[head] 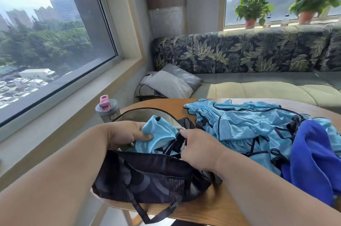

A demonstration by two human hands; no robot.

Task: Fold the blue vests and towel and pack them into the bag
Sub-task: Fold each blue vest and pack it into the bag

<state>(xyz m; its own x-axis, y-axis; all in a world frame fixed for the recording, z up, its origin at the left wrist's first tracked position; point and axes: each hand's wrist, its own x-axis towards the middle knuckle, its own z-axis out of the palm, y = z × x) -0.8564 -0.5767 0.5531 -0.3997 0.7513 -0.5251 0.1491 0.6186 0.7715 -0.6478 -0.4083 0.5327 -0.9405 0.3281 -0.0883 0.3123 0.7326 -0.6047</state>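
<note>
A light blue vest is held in the mouth of the dark bag, gripped at its left side by the left hand and pinched at its right edge by the right hand. The other vests and the royal-blue towel are heaped on the wooden table, right of both hands

A rounded wooden table fills the lower right of the frame. On it lie a dark patterned fabric bag at centre, a heap of light-blue mesh vests to its right, and a royal-blue towel at far right.
</note>
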